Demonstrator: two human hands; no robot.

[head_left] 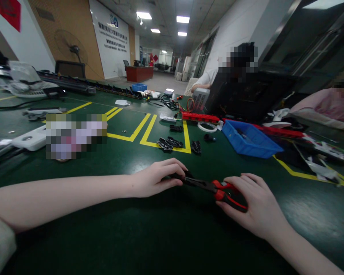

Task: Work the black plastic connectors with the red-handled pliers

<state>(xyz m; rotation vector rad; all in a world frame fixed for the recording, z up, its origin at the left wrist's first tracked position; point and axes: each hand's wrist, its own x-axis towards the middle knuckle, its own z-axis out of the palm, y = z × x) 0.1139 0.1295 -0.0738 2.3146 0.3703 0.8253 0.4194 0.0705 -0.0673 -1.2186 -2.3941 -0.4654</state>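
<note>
My right hand is closed round the red-and-black handles of long-nose pliers. Their narrow jaws point left and meet a small dark part at my left fingertips. My left hand pinches that black part, most of it hidden behind the fingers. Just beyond, several black plastic pieces lie on the green table: a pair of ribbed ones inside a yellow-taped box, another behind them, and one to the right.
A blue plastic bin stands to the right, near a white ring and a red strip. At left lies a white power strip. Cables tangle farther back. A person in pink sits at the right edge.
</note>
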